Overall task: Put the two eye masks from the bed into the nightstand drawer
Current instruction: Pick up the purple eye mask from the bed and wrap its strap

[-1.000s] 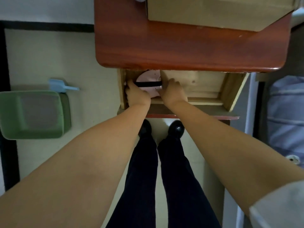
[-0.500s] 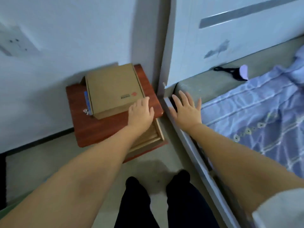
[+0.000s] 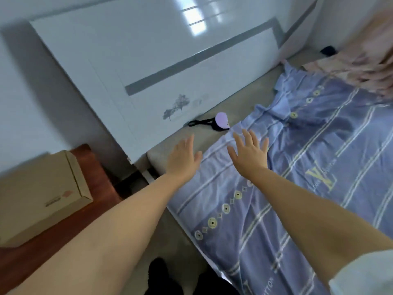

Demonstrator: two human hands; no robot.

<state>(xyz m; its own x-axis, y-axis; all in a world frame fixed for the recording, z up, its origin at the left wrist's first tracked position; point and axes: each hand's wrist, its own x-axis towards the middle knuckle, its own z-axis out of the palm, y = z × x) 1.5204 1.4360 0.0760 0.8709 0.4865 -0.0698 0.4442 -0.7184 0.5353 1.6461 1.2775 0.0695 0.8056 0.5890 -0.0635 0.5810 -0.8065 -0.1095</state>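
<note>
Both grips released: left hand point(image 3: 183, 155) and right hand point(image 3: 249, 153) spread empty at frame centre, below the lilac-and-black fabric eye mask point(image 3: 221, 124) on the bed point(image 3: 319, 167).

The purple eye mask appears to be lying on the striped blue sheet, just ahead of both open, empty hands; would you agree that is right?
Not quite. In the head view the purple eye mask lies on the bare grey mattress beside the headboard, just off the striped blue sheet. The rest holds: the left hand and right hand are open, empty and just short of it.
</note>
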